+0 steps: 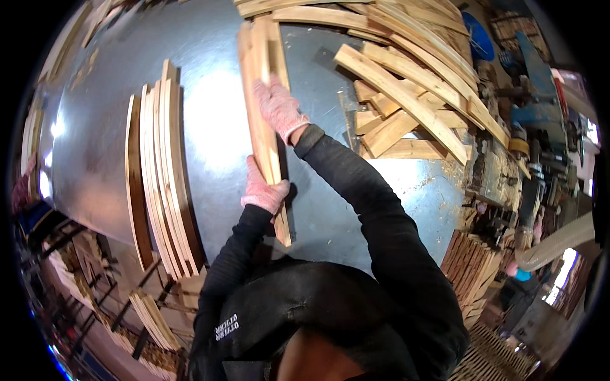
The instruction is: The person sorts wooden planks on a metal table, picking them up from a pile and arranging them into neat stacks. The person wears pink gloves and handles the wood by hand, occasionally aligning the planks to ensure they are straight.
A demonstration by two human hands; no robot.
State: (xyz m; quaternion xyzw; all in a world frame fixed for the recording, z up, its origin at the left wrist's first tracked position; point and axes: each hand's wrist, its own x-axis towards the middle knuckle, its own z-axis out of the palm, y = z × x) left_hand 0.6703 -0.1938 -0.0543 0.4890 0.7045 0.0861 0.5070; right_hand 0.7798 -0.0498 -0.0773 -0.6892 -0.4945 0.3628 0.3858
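Note:
In the middle of the metal table, a few long pale wooden slats (257, 70) lie together lengthwise, pointing away from me. Both hands wear pinkish knit gloves. My left hand (265, 190) is closed around the near end of the slats, thumb along their left side; its lower fingers are partly hidden. Farther up, my right hand (279, 108) grips the same slats from the right, with its fingers over the top. Another slat (284, 228) under or beside them sticks out toward me past my left hand.
Several slats stand in a neat row (166, 171) on the left of the metal table (324, 222). A loose heap of slats (406, 101) covers the far right. Machinery (534, 114) stands beyond the right edge, near a stack of wood (467, 270). Part of another person (24, 187) shows at far left.

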